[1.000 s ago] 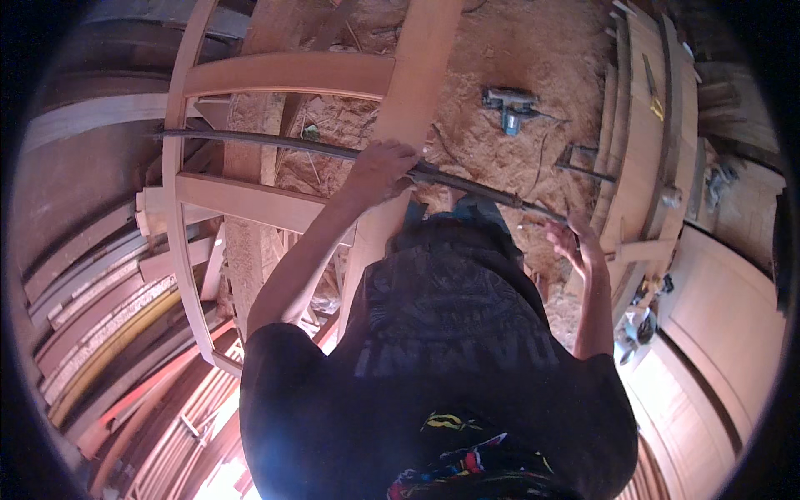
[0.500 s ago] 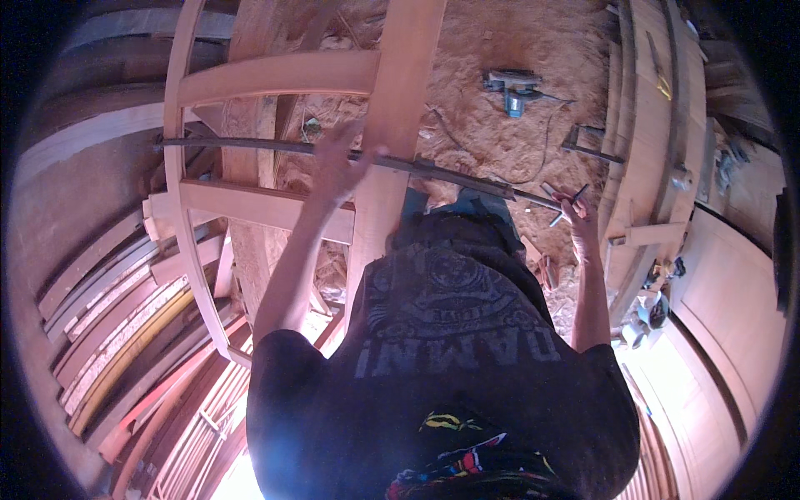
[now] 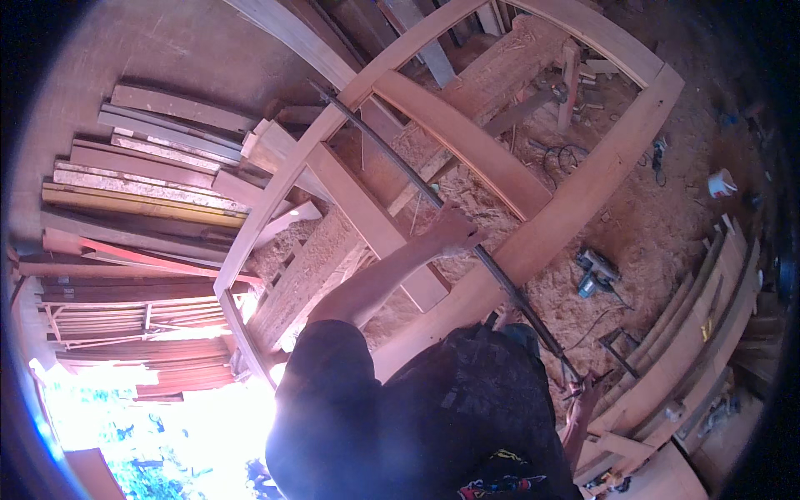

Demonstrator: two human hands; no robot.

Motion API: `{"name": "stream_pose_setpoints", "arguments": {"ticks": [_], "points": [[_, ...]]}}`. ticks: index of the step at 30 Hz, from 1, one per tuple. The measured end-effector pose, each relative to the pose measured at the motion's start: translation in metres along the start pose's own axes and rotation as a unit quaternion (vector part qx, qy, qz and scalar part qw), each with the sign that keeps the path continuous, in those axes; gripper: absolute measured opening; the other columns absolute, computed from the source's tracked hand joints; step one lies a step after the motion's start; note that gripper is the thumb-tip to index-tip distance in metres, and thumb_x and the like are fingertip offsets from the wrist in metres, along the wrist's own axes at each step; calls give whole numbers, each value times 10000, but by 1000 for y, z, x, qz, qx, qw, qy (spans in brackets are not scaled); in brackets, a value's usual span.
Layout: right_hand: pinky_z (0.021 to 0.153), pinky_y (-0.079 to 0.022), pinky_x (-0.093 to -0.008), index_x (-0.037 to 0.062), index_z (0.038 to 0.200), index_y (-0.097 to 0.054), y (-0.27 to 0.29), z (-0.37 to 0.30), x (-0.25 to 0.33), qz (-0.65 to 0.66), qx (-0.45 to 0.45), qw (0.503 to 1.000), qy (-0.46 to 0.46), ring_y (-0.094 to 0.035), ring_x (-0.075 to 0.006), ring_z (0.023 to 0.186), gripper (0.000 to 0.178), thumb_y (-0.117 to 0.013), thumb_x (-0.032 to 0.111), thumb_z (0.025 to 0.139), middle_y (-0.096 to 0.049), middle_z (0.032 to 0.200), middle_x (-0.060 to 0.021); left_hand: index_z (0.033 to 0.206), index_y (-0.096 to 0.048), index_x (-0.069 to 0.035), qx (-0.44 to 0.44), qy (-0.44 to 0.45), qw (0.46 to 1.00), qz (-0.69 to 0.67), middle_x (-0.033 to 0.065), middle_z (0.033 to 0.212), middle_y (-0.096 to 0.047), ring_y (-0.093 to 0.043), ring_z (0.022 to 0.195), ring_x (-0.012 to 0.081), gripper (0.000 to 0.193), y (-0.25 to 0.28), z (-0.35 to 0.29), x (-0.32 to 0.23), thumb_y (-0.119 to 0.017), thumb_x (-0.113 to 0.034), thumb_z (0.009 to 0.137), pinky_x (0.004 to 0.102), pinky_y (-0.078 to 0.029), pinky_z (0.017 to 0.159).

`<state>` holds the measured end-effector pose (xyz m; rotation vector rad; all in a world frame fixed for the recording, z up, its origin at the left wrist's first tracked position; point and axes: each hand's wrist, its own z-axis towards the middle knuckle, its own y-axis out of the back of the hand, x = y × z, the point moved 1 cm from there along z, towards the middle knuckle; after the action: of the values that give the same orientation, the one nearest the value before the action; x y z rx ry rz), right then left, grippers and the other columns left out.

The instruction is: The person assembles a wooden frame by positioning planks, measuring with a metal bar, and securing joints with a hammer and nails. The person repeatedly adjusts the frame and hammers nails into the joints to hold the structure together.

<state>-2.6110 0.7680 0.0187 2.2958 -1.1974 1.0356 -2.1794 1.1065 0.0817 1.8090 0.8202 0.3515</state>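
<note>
A long dark metal bar clamp [image 3: 392,161] lies across a wooden frame [image 3: 575,217] of wide boards and curved rails. Its far end reaches past the frame's outer curved rail. My left hand [image 3: 455,231] is closed over the middle of the bar, beside the wide board, and hides that stretch of it. Down at the near right end, my right hand [image 3: 586,390] is at the clamp's screw handle, its fingers around it and partly hard to make out.
The frame rests on a rough timber beam [image 3: 321,267]. A teal power saw [image 3: 596,273] sits on the sawdust floor at right, near a smaller clamp [image 3: 621,352]. Stacked boards [image 3: 150,200] fill the left; curved planks [image 3: 692,333] lie at right. A white bucket [image 3: 722,183] stands farther off.
The view has swung, so the frame and clamp now run diagonally. My left hand has gone from loose over the bar to closed on it; my right hand stays at the handle end.
</note>
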Motion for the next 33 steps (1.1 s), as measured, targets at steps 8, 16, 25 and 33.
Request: {"name": "stream_pose_setpoints", "arguments": {"ticks": [8,16,25,33], "points": [[783,-523,-398,82,1357,-436,38,36,-12,-123,56,990,-25,-635,-196,850,479,-655,336,1015,-643,1034,-97,1422,-556,-131,129,46,990,-16,159,1380,-582,-532,1305,315,588,-48,27,-7,-582,-507,970,481,-404,1104],[517,-460,-253,77,1170,-576,24,18,-9,-68,78,994,17,-581,-96,592,311,-589,371,1070,-646,756,-49,1213,-738,-150,-74,62,990,-107,80,1008,-773,-697,1057,276,503,-7,0,-64,-507,-553,1022,537,-317,1063],[441,-317,-247,129,1279,-555,36,43,-5,-21,146,967,-207,-451,-91,484,284,-587,316,1067,-579,709,-24,1174,-719,-51,-310,29,858,-408,86,981,-763,-714,891,175,339,-19,-7,-53,-724,-323,972,339,-496,878],[846,-538,-424,122,1499,-472,53,29,-5,-371,-22,895,247,-649,-327,1058,548,-641,304,1010,-638,1240,-171,1320,-615,25,-380,331,698,-509,132,1193,-662,-624,1063,177,584,-69,-53,-94,-723,-434,975,329,-519,900]]}}
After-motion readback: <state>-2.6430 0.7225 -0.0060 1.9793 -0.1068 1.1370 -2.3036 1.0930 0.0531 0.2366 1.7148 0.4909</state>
